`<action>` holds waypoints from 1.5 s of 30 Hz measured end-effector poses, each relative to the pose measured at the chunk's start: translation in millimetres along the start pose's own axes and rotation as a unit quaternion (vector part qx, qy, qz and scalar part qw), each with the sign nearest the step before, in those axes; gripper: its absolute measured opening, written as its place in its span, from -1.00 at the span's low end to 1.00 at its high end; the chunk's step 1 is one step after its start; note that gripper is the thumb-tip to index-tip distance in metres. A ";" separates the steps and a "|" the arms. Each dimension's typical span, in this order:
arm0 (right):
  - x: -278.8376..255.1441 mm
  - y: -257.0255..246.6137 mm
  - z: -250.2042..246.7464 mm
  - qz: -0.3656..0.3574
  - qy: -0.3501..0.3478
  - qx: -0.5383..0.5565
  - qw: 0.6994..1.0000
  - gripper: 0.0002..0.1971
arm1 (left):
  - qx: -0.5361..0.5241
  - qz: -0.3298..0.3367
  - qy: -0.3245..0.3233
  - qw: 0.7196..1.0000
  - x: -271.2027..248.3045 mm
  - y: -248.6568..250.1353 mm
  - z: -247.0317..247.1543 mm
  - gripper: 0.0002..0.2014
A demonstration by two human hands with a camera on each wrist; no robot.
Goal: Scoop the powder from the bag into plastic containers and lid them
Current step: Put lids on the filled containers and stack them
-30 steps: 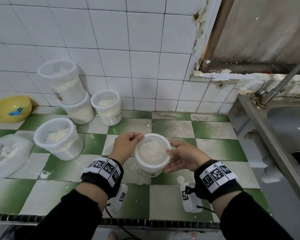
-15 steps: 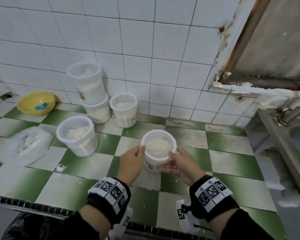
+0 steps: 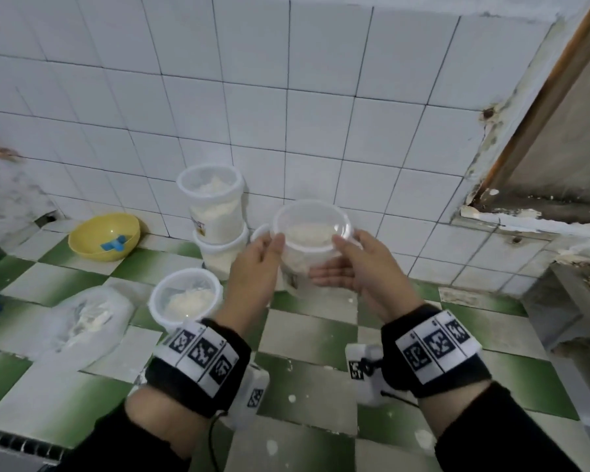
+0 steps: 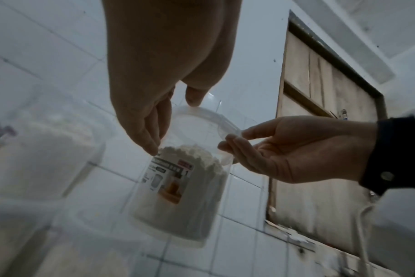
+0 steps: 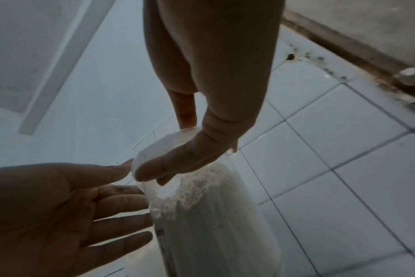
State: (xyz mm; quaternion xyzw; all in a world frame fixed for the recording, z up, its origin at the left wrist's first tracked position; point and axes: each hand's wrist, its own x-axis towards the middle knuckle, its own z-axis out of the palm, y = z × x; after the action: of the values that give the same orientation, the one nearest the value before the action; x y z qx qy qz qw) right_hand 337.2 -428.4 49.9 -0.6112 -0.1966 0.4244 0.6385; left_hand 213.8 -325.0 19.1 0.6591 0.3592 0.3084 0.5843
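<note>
A clear lidded container (image 3: 307, 233) partly filled with white powder is held in the air above the green-and-white counter (image 3: 304, 379). My left hand (image 3: 256, 267) holds its left side, thumb on the lid rim. My right hand (image 3: 361, 267) holds the right side, thumb on the rim and fingers beneath. The left wrist view shows the container (image 4: 178, 187) with its label between the left hand (image 4: 154, 75) and right hand (image 4: 284, 150). In the right wrist view the right hand (image 5: 213, 75) lays its thumb on the lid of the container (image 5: 213, 215), while the left hand (image 5: 47, 206) touches it with spread fingers. The powder bag (image 3: 86, 318) lies at the left.
Two lidded containers (image 3: 215, 206) are stacked against the tiled wall; another lidded container (image 3: 184, 298) stands in front of them. A yellow bowl (image 3: 104, 236) holds a blue scoop (image 3: 116, 242). A steel sink edge (image 3: 576, 284) lies at the right.
Both hands have lifted the container off the counter and carried it up and away from me, toward the stacked containers by the wall.
</note>
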 end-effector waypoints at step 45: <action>42.9 141.3 152.4 0.057 0.036 -0.294 0.954 -0.72 | 0.120 -0.214 0.068 0.967 -4.6 -89.6 -182.5 -0.69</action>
State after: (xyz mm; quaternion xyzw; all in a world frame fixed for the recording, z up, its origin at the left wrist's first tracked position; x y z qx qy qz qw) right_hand 201.4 -316.5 -68.7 -0.7967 -0.2544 0.3615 0.4122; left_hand 50.3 -223.4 -46.6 0.6099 0.5651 0.1749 0.5273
